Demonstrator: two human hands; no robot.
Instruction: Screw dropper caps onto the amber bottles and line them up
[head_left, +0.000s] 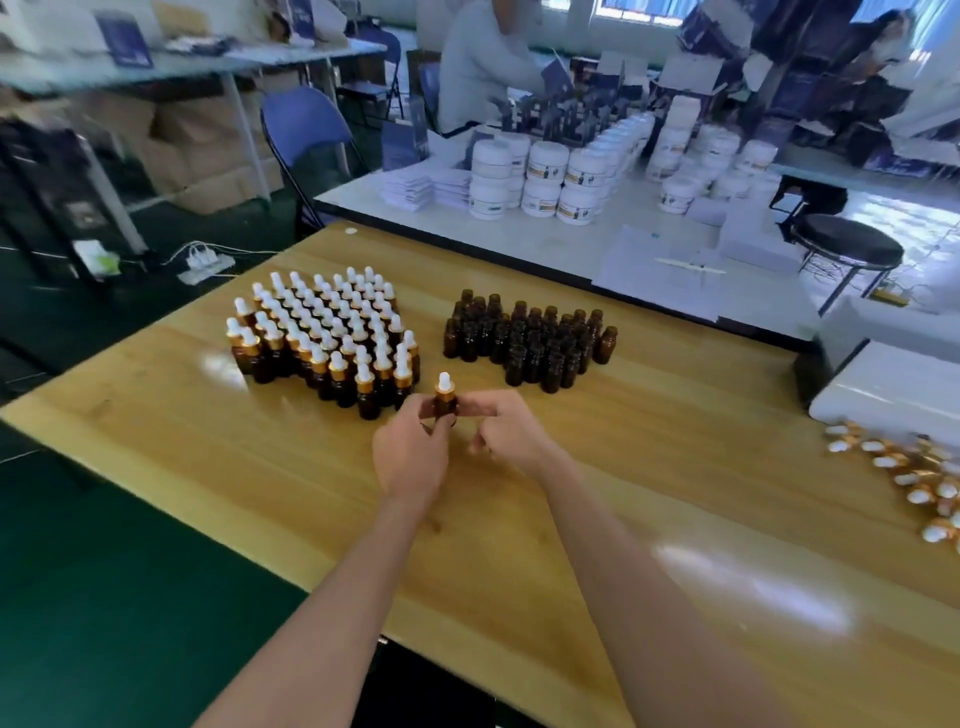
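An amber bottle (445, 404) with a white-bulbed, gold-collared dropper cap on its neck stands upright between my two hands, just above the wooden table (519, 545). My left hand (410, 452) grips the bottle's body from the left. My right hand (506, 431) has its fingers curled and touches the bottle from the right; its fingertips are blurred. Behind on the left stands a block of several capped bottles (322, 332) in rows. To the right of it stands a cluster of several uncapped amber bottles (530, 340). Loose dropper caps (904, 478) lie in a heap at the table's right edge.
A white box (893, 395) sits at the right edge behind the loose caps. Beyond lies a white table (545, 234) with stacked white jars (550, 182) and papers, where another person (483, 62) works. A blue folding chair (306, 130) and a black stool (847, 247) stand nearby.
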